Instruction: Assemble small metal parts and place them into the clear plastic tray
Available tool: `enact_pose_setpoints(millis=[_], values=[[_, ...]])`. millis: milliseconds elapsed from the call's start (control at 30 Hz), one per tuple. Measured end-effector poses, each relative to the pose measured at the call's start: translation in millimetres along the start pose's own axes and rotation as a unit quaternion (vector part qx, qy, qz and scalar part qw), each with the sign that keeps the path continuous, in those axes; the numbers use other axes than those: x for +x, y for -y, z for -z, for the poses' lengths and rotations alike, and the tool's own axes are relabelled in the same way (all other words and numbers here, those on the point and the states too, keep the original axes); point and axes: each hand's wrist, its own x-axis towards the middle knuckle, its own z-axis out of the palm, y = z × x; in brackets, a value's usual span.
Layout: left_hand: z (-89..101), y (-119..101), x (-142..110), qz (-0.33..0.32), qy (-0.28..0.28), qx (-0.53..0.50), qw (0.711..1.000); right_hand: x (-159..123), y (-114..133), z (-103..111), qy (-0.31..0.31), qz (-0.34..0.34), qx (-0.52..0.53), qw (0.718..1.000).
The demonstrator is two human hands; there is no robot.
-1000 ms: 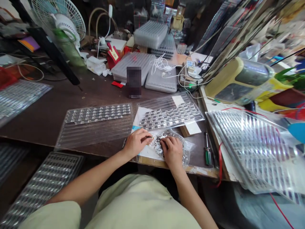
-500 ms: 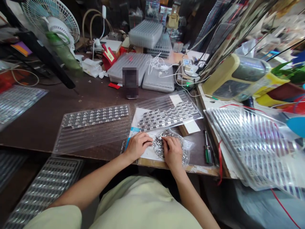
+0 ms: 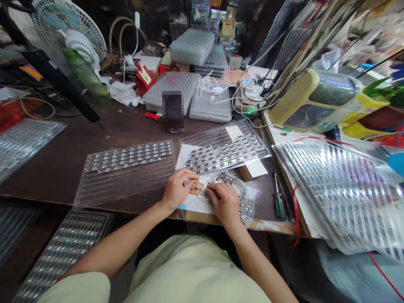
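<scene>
Between the curled fingers (image 3: pixel 219 190) of left hand (image 3: pixel 176 190) and right hand (image 3: pixel 226 204) lies a tan piece (image 3: pixel 197 188); any pinch is unclear.

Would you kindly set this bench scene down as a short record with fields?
Left hand: fingertips at the small orange-brown piece; grip unclear
Right hand: at the left part of the clear bag of metal parts; hold unclear
Left tray: clear, ribbed, its far rows filled
Right tray: clear, ribbed, its nearer rows filled
Tool: green-handled screwdriver, right of the bag
Background: fan at far left
</scene>
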Motion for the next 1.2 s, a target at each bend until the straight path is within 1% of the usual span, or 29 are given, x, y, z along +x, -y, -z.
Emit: enact_pose_setpoints(millis=[33,100,200,267,333,433,500,567,633,733,833,933,1000,1067,1133,1200], values=[[9.3,5.7,8.8,0.015,-0.03,0.034,0.999,0.8,3.4,-3.5,0.009,0.005,0.001,1.0],[28.4,21.6,26.8,0.05,-0.064,0.133,0.988,2.5,9.0,-11.5,0.023,0.011,-0.004,1.0],[50.4,49.1,42.6,0.083,-0.068,0.244,0.964,4.7,13.4,-21.5,0.03,0.019,-0.017,0.999],[59.0,63.8,42.2,0.092,-0.062,0.28,0.953,5.3,13.5,-25.3,0.029,0.021,-0.021,0.999],[65.1,72.3,36.0,0.097,-0.067,0.301,0.946,5.2,12.0,-27.6,0.025,0.021,-0.023,0.999],[69.8,71.7,27.6,0.093,-0.086,0.314,0.941,4.7,10.2,-30.4,0.026,0.026,-0.027,0.999],[66.9,63.3,28.5,0.069,-0.072,0.301,0.948,4.7,10.6,-32.0,0.029,0.03,-0.034,0.999],[57.3,51.5,35.4,0.033,-0.026,0.271,0.962,4.9,12.1,-31.6,0.031,0.031,-0.046,0.998],[43.5,39.8,45.6,0.008,0.026,0.243,0.97,4.6,12.9,-27.2,0.031,0.029,-0.063,0.997],[25.5,28.2,59.2,0.005,0.073,0.227,0.971,1.3,8.7,-13.6,0.019,0.018,-0.117,0.993],[21.4,24.3,63.8,0.017,0.088,0.217,0.972,-4.8,-1.2,0.2,0.015,0.008,-0.173,0.985],[29.9,22.3,57.9,0.044,0.07,0.169,0.982,-10.2,-10.2,5.2,0.029,0.009,-0.174,0.984],[36.9,19.9,49.0,0.076,0.063,0.09,0.991,-12.1,-13.4,3.9,0.035,0.007,-0.162,0.986],[41.0,16.9,37.0,0.109,0.08,-0.013,0.991,-12.6,-15.1,1.4,0.028,0.007,-0.151,0.988],[40.4,13.3,23.5,0.133,0.11,-0.098,0.98,-12.4,-16.3,-0.6,0.007,0.012,-0.134,0.991],[35.3,9.4,10.4,0.139,0.129,-0.123,0.974,-11.9,-17.7,-1.5,-0.018,0.014,-0.11,0.994]])
